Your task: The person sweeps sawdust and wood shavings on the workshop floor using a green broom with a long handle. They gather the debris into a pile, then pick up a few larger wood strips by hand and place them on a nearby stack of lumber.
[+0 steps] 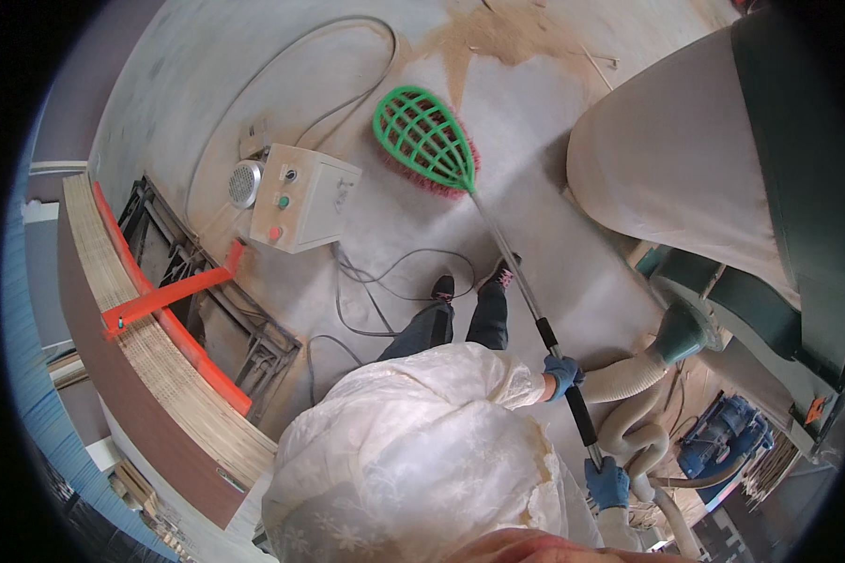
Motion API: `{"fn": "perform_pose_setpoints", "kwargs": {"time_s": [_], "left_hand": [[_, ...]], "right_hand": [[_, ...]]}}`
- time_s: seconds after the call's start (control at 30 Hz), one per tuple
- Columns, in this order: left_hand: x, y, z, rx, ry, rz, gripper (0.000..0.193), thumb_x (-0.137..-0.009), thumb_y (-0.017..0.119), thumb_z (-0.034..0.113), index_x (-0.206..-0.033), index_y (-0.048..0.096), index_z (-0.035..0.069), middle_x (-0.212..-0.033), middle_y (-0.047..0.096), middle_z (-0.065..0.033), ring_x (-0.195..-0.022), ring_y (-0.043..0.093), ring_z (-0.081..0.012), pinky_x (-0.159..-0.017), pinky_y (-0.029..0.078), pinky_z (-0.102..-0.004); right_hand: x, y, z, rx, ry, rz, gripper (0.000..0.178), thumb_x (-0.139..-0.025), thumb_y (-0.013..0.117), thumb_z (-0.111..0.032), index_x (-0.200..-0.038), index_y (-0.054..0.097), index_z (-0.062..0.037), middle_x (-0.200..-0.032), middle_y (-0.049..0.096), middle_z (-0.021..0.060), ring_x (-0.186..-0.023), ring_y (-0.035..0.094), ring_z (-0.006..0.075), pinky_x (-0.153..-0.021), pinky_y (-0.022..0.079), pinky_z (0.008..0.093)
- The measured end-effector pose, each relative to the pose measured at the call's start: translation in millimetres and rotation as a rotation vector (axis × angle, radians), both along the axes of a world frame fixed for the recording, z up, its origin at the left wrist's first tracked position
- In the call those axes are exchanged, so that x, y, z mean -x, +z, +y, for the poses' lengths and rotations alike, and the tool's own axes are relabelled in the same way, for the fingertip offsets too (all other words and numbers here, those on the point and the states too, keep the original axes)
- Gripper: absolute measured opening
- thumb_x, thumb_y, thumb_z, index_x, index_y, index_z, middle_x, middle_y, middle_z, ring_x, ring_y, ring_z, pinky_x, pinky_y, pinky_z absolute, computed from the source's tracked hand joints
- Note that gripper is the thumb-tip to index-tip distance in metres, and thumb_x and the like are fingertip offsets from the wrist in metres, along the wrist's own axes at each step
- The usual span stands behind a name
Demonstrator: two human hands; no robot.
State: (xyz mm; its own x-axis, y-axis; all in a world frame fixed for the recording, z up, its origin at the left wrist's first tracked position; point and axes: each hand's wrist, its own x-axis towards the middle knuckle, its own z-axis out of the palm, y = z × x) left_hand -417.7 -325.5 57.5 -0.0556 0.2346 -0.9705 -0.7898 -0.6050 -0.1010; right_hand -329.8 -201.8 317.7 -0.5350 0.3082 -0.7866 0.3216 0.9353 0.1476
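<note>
A long-handled broom [424, 141] with a green lattice top and reddish bristles rests its head on the floor ahead of me. Its metal pole slants back to my right side. My left hand [563, 373], in a blue glove, reaches across my body and is closed round the black grip on the pole. Lower down, my right hand [608, 484], also gloved in blue, is wrapped round the handle's near end. Brown sawdust [507, 33] lies spread on the floor beyond the broom head.
A control box [302, 199] with buttons stands left of the broom, its cable [385, 47] looping over the floor. At left, a stack of boards [197, 385] sits by a lift frame [263, 347] with an orange bar [178, 289]. Right are a large machine bag [671, 141] and ribbed hose [624, 380].
</note>
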Motion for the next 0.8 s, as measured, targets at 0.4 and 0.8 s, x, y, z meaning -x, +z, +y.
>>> {"fn": "perform_pose_setpoints", "kwargs": {"time_s": [0.4,0.8], "left_hand": [[175.2,-119.5,-107.9,0.12,0.466,0.107,0.011,-0.093,0.048,0.018,-0.089,0.054,0.01,-0.08,0.065,-0.0104,-0.06,0.062,-0.0223,-0.053,0.053,-0.0366],[261.6,-131.7,-117.9,0.225,0.329,0.07,0.009,-0.091,0.046,0.005,-0.1,0.046,0.004,-0.079,0.063,-0.0147,-0.056,0.061,-0.0252,-0.046,0.049,-0.0376]], "right_hand": [[222.4,-119.1,-62.5,0.101,0.461,0.139,0.041,-0.087,0.057,-0.047,-0.089,0.063,-0.0059,-0.075,0.067,0.0225,-0.074,0.066,0.0411,-0.069,0.053,0.0509],[310.6,-99.6,-92.7,0.134,0.157,-0.139,0.055,-0.088,0.053,-0.054,-0.096,0.064,-0.0005,-0.092,0.067,0.0262,-0.093,0.064,0.0422,-0.083,0.05,0.0503]]}}
